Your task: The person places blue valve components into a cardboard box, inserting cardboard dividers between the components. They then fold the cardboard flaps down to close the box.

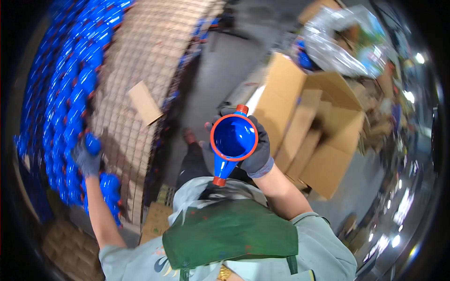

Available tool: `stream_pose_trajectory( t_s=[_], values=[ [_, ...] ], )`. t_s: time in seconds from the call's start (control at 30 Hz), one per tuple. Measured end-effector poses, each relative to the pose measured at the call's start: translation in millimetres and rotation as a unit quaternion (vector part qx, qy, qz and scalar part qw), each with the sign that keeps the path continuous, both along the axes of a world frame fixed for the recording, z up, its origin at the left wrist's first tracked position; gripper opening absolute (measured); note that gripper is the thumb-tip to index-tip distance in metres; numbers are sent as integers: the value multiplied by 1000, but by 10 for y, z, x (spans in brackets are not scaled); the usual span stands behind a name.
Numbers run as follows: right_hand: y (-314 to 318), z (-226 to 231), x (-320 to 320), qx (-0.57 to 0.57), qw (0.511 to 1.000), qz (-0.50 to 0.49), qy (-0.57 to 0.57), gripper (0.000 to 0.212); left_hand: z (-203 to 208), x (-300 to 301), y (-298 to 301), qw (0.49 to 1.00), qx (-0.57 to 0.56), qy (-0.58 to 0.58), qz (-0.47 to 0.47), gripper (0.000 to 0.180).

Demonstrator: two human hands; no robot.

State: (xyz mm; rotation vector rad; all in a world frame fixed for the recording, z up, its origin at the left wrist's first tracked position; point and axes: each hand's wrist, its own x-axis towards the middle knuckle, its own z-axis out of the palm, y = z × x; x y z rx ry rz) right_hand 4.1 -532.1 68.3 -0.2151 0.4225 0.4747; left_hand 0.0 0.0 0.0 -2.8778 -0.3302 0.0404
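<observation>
My right hand (259,152), in a dark glove, holds up a glossy blue pipe fitting (226,165) in front of my chest. The fitting has a wide round mouth with a red rim facing me, and red ends on its two narrower branches. Most of the fingers are hidden behind it. On the left my outstretched left hand (87,160), in a grey glove, closes around another blue fitting (93,144) at the edge of the rows. Many more blue fittings (77,96) with red edges lie packed together beside it.
The fittings rest on a mesh-topped table (140,51) with a loose piece of cardboard (145,103). To my right stands an open cardboard box (328,164) with cardboard pieces inside. Behind it lies a clear plastic bag (328,40). Another box (157,220) sits low beside the table.
</observation>
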Motion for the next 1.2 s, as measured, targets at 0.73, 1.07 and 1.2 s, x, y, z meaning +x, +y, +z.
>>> stream_pose_trajectory(
  t_s=[0.73, 1.07, 1.2],
  values=[
    [-3613, -1010, 584, -943, 331, -40, 1, 32, 1260, -416, -4178, 757, -644, 82, -81, 101],
    [-3610, -1514, 781, -893, 338, 297, 5, 40, 1287, -334, -4799, 374, -902, 88, 194, 81],
    [-2914, -441, 38, -705, 658, -197, -175, 59, 1162, 152, -5578, 221, -926, 295, 87, 73]
  ],
)
